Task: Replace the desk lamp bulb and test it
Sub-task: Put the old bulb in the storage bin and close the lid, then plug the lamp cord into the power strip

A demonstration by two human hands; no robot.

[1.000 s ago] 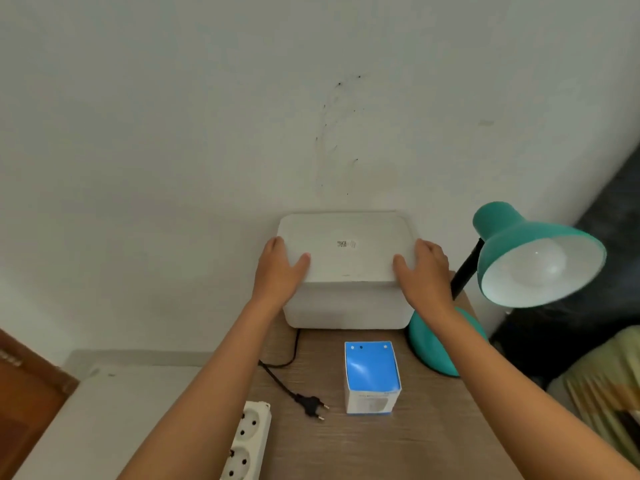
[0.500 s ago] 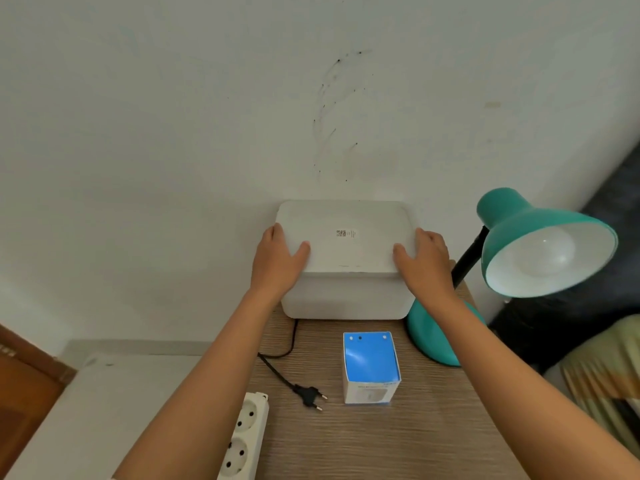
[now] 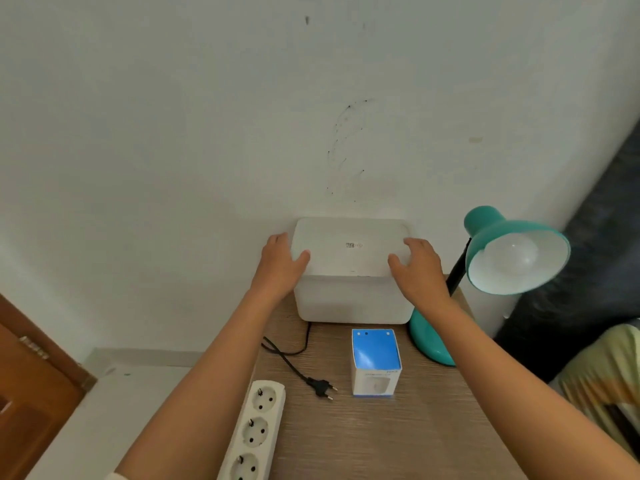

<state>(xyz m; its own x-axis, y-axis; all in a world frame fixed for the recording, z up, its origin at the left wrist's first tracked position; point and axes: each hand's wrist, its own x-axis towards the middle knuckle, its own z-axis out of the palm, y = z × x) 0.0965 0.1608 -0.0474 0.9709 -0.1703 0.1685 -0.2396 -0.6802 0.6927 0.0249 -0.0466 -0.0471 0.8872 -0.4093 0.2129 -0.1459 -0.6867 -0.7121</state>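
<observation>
A teal desk lamp (image 3: 498, 237) stands at the right of the wooden desk (image 3: 398, 438), its shade tilted toward me with a white bulb (image 3: 512, 258) screwed in and unlit. The lamp's black plug (image 3: 323, 389) lies loose on the desk. A blue and white bulb carton (image 3: 375, 362) stands upright in front of a white lidded box (image 3: 351, 271) by the wall. My left hand (image 3: 282, 265) grips the lid's left edge and my right hand (image 3: 417, 268) grips its right edge.
A white power strip (image 3: 254, 434) with several sockets lies at the desk's left front edge. A white wall rises right behind the box. A brown wooden door (image 3: 31, 393) is at lower left, dark furniture and a yellowish cloth (image 3: 602, 386) at right.
Both hands have stayed on the box lid; the right hand's fingers have spread slightly. The camera has tilted up, so everything sits lower in the view.
</observation>
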